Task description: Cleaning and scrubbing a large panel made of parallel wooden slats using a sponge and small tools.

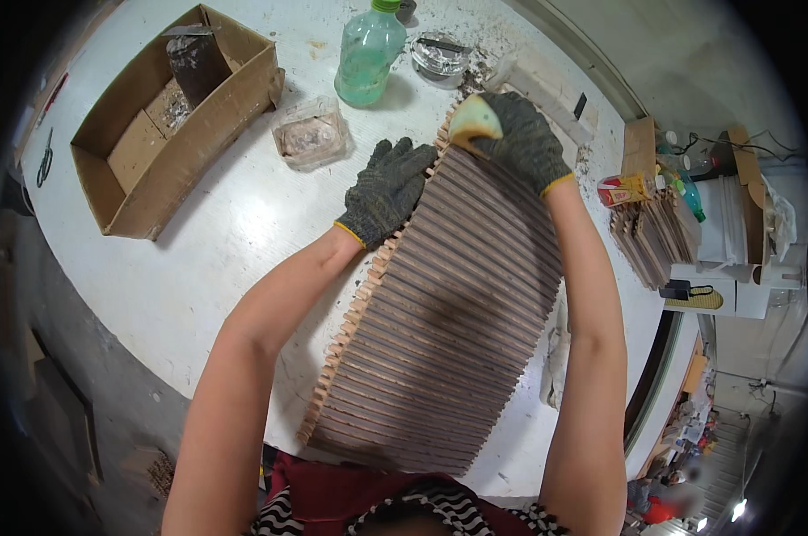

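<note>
Nearest the camera, one slatted wooden panel [449,313] is laid on the white table [216,232], its long axis running from seven o'clock up to one o'clock, the slats crossing it. One cardboard box [154,143] is seen at ten o'clock, one green plastic bottle [368,54] at twelve, and one stack of wooden pieces [656,237] at three. Two gloved hands are counted. The left hand [386,189] is pressed flat on the panel's left edge, fingers together. The right hand [520,138] is closed on one yellow sponge [474,121] at the panel's far end.
</note>
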{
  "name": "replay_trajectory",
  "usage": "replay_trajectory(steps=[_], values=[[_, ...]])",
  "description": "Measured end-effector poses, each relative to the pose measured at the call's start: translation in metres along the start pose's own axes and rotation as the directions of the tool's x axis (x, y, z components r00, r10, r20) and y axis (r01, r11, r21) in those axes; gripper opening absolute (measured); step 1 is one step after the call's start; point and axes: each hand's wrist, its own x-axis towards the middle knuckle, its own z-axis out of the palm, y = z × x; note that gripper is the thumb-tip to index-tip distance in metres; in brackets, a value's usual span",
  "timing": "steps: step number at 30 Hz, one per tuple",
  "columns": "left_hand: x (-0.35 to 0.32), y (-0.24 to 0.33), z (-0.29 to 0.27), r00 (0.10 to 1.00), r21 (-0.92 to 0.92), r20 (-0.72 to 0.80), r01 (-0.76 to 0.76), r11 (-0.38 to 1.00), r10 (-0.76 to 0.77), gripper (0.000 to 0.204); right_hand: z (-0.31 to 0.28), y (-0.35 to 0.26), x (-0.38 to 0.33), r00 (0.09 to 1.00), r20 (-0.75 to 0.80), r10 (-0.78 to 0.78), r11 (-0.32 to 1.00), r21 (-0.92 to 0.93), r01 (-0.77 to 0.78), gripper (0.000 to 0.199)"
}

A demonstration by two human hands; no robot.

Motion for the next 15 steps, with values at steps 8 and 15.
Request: replay_trajectory(steps=[8, 15], values=[[0.004, 0.005, -0.007, 1.000, -0.001, -0.004, 0.008, 1.000, -0.008, 0.045, 0.006, 0.025, -0.026, 0.974, -0.160, 0.160, 0.986, 0.074, -0.150, 0.068], [0.022, -0.007, -0.008, 0.992, 0.135, 0.121, -0.050, 0.990, 0.034, 0.062, 0.015, 0.016, -0.021, 0.982, -0.159, 0.100, 0.995, 0.040, -0.095, 0.060]])
